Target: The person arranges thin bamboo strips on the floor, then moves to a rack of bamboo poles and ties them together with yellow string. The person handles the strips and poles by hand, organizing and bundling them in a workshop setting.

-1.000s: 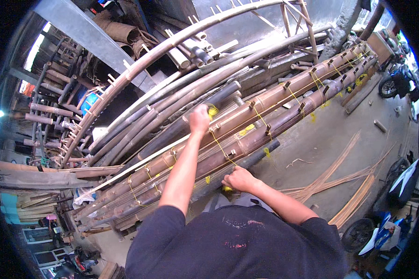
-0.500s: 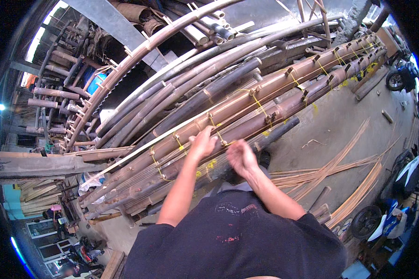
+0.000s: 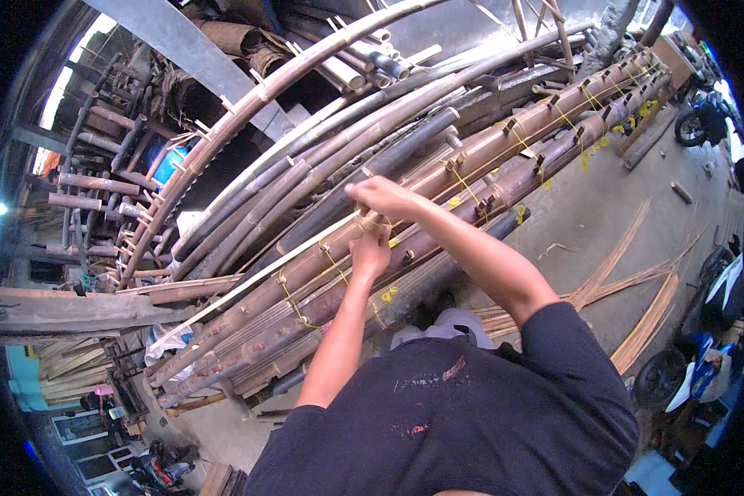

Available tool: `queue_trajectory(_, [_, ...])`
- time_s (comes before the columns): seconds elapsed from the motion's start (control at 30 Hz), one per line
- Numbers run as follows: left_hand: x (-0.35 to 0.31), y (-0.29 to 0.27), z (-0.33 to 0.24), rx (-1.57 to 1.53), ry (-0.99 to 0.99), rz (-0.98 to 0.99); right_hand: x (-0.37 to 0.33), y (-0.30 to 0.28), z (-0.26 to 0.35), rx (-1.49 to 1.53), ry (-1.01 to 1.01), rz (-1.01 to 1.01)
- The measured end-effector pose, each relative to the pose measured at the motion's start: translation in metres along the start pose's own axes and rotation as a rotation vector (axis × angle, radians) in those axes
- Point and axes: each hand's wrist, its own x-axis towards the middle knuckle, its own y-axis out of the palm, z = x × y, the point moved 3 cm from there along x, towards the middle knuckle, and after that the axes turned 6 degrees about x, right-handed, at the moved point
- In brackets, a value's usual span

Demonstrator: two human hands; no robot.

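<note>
Two long brown bamboo poles lie side by side before me, the far pole (image 3: 481, 154) and the near pole (image 3: 517, 181). Short pegs stand along both, and yellow cord (image 3: 465, 185) runs between them in several places. My left hand (image 3: 371, 250) is closed low over the far pole, by its pegs. Just beyond and above it, my right hand (image 3: 378, 198) is curled into a fist, its forearm reaching across from the right. What either fist holds is hidden by the fingers. A thin pale bamboo strip (image 3: 256, 279) lies along the far pole's left part.
Beyond the poles lie several grey bamboo poles (image 3: 331, 157) and a curved pole with pegs (image 3: 241, 103). Split bamboo strips (image 3: 612, 269) are spread on the floor at right. Motorbikes stand at the right edge. A concrete beam (image 3: 83, 310) juts in from the left.
My right hand has risen from beside the near pole, moving left and away past my left hand, and closed. My left hand has closed beside the far pole's pegs.
</note>
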Motion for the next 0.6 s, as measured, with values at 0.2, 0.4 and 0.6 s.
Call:
queue_trajectory(0.2, [0.005,-0.017,-0.023,-0.09,-0.118,0.148,-0.167,0.051,-0.064,-0.558,-0.27,0.178])
queue_trajectory(0.4, [0.087,-0.041,-0.047,-0.641,0.025,-0.053,-0.177,0.055,-0.043,-0.166,-0.259,0.09])
queue_trajectory(0.6, [0.153,0.033,0.017,-0.184,0.015,-0.107,-0.163,0.069,-0.123,-0.601,-0.418,0.025])
